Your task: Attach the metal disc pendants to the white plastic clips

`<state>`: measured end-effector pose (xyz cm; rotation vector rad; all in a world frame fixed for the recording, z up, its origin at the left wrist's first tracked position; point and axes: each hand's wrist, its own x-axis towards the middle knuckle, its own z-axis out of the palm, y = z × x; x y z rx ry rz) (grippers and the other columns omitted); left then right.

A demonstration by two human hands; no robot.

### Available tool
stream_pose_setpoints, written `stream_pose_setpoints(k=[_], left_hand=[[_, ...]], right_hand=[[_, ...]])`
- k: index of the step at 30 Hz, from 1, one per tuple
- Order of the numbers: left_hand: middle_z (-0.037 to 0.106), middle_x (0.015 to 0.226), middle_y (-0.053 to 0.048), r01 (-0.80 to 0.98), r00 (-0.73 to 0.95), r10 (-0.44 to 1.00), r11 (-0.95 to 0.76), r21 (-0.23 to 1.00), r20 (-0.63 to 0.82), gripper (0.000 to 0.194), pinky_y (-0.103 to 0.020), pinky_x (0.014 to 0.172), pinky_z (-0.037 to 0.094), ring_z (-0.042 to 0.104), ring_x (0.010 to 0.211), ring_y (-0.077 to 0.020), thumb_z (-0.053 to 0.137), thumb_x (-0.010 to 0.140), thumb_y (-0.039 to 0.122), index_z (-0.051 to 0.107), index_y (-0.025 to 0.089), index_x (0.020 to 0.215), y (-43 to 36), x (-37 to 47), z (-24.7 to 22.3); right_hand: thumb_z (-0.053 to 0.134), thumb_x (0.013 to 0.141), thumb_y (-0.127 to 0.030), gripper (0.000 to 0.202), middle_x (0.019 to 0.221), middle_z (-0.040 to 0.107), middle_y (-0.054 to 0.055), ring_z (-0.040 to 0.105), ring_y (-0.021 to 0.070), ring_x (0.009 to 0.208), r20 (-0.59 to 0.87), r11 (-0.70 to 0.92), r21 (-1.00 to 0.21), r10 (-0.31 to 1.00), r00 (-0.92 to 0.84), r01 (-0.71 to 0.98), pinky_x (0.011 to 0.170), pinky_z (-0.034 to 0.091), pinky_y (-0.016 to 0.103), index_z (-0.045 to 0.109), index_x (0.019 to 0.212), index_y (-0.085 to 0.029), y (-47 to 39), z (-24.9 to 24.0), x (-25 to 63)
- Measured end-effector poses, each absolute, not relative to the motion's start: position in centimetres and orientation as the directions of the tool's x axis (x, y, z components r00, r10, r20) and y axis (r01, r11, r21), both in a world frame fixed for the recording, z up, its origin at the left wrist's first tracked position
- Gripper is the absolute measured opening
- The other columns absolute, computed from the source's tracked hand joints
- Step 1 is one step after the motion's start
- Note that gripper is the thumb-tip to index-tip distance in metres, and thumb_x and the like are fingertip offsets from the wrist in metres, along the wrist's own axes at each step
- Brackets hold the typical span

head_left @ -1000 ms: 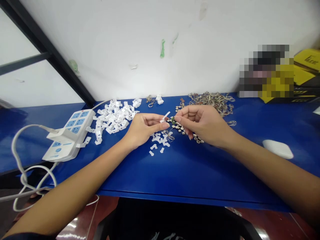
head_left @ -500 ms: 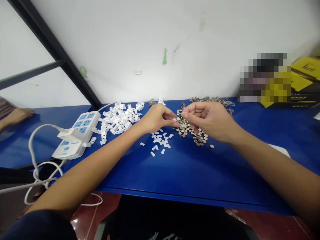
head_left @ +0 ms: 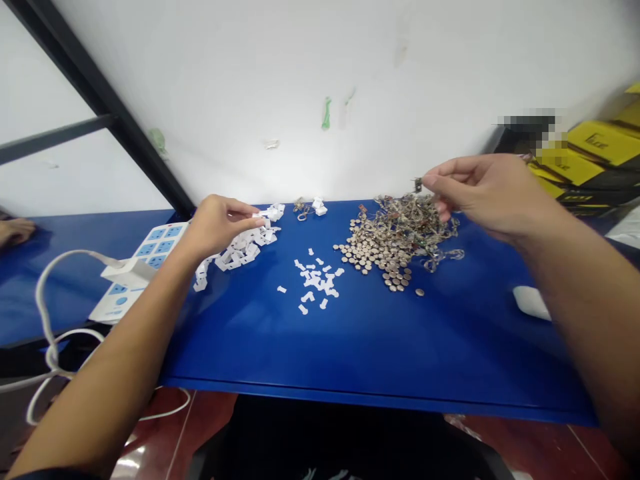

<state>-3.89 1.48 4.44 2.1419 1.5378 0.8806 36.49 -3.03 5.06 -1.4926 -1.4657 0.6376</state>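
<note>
My left hand (head_left: 223, 223) is over the pile of white plastic pieces (head_left: 245, 250), its thumb and fingers closed on one white plastic piece (head_left: 259, 215). My right hand (head_left: 487, 193) is raised above the heap of small wired parts (head_left: 420, 223). Between its thumb and forefinger it pinches a small dark part (head_left: 418, 185) with thin leads; its exact kind is too small to tell. Round silvery discs like button cells (head_left: 373, 247) spread to the left of the wired heap. Small white tabs (head_left: 320, 280) lie scattered mid-table.
A white power strip (head_left: 160, 243) with a plugged-in adapter and looping white cable (head_left: 47, 293) is at left. Yellow-and-black boxes (head_left: 595, 153) are stacked at right. A white rounded object (head_left: 531, 302) lies near my right forearm. Another person's hand (head_left: 17, 231) rests far left.
My hands have parted from above the discs. The left moved left to the white pieces and holds one; the right moved right and up, showing the small dark part.
</note>
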Motion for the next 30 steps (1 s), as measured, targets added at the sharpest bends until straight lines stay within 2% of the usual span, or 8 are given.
stream_pose_setpoints(k=[3, 7, 11, 13, 19, 21, 24, 30], left_hand=[[0.078, 0.081, -0.005, 0.793, 0.203, 0.926, -0.347, 0.501, 0.319, 0.05, -0.037, 0.077, 0.052, 0.068, 0.081, -0.0253, 0.085, 0.073, 0.063, 0.082, 0.018, 0.095, 1.9, -5.9, 4.1], [0.078, 0.082, -0.008, 0.839, 0.245, 0.906, -0.377, 0.392, 0.345, 0.043, -0.039, 0.075, 0.049, 0.068, 0.08, -0.0282, 0.087, 0.071, 0.061, 0.083, 0.021, 0.088, 2.3, -6.5, 3.8], [0.079, 0.093, -0.01, 0.812, 0.286, 0.82, -0.482, 0.329, 0.497, 0.028, -0.042, 0.082, 0.049, 0.07, 0.086, -0.0303, 0.078, 0.083, 0.054, 0.084, 0.027, 0.089, 1.5, -5.0, 3.7], [0.08, 0.1, -0.009, 0.767, 0.335, 0.775, -0.554, 0.322, 0.536, 0.025, -0.042, 0.089, 0.05, 0.071, 0.095, -0.03, 0.072, 0.09, 0.05, 0.084, 0.028, 0.096, 0.6, -3.5, 3.4], [0.081, 0.11, -0.007, 0.576, 0.558, 0.687, -0.724, 0.379, 0.466, 0.027, -0.04, 0.096, 0.053, 0.072, 0.105, -0.025, 0.06, 0.1, 0.038, 0.081, 0.027, 0.112, -1.9, 0.9, 1.0], [0.08, 0.11, -0.007, 0.544, 0.595, 0.685, -0.729, 0.416, 0.422, 0.028, -0.041, 0.093, 0.054, 0.072, 0.104, -0.0253, 0.059, 0.101, 0.038, 0.08, 0.026, 0.114, -2.2, 1.5, 0.4], [0.08, 0.109, -0.008, 0.535, 0.598, 0.699, -0.712, 0.454, 0.391, 0.028, -0.042, 0.091, 0.055, 0.072, 0.102, -0.0255, 0.059, 0.1, 0.037, 0.08, 0.024, 0.113, -2.2, 1.5, 0.0], [0.08, 0.108, -0.008, 0.563, 0.534, 0.734, -0.679, 0.47, 0.421, 0.025, -0.041, 0.09, 0.055, 0.072, 0.1, -0.024, 0.06, 0.099, 0.031, 0.081, 0.021, 0.108, -2.2, 1.0, 0.5]], right_hand=[[0.075, 0.09, -0.042, 0.022, 0.062, 0.061, 0.002, 0.053, 0.0096, 0.053, 0.229, 0.084, -0.808, 0.957, 0.179, 0.583, 0.055, 0.042, 0.031, 0.073, 0.083, -0.021, -2.3, 5.0, 38.7], [0.074, 0.088, -0.04, 0.018, 0.055, 0.058, 0.001, 0.049, 0.0116, 0.048, 0.191, -0.011, -0.725, 0.957, 0.216, 0.689, 0.049, 0.036, 0.03, 0.074, 0.077, -0.025, -1.8, 4.5, 40.1], [0.066, 0.089, -0.027, 0.015, 0.068, 0.063, 0.006, 0.049, 0.0134, 0.055, 0.425, 0.025, -0.594, 0.858, 0.287, 0.804, 0.055, 0.038, 0.035, 0.076, 0.095, -0.017, -2.5, 4.6, 37.9], [0.062, 0.09, -0.027, 0.021, 0.074, 0.066, 0.009, 0.054, 0.016, 0.063, 0.458, 0.103, -0.567, 0.864, 0.209, 0.817, 0.061, 0.041, 0.036, 0.077, 0.101, -0.016, -2.5, 4.6, 35.8], [0.068, 0.086, -0.041, 0.026, 0.089, 0.076, 0.009, 0.067, 0.0223, 0.079, 0.243, 0.334, -0.438, 0.938, -0.247, 0.835, 0.072, 0.049, 0.037, 0.078, 0.097, -0.019, 1.8, 3.5, 28.4], [0.068, 0.087, -0.046, 0.033, 0.092, 0.077, 0.012, 0.068, 0.0246, 0.082, 0.176, 0.279, -0.383, 0.958, -0.227, 0.88, 0.073, 0.05, 0.038, 0.078, 0.099, -0.018, 4.1, 2.7, 26.2], [0.07, 0.084, -0.051, 0.038, 0.081, 0.074, 0.018, 0.067, 0.0276, 0.075, 0.135, 0.194, -0.345, 0.979, -0.156, 0.918, 0.068, 0.048, 0.041, 0.076, 0.082, -0.014, 6.7, 1.4, 23.7], [0.077, 0.079, -0.04, 0.025, 0.077, 0.073, 0.014, 0.065, 0.025, 0.07, 0.104, 0.164, -0.317, 0.985, -0.137, 0.934, 0.061, 0.045, 0.038, 0.074, 0.08, -0.014, 6.8, 1.3, 23.2]])
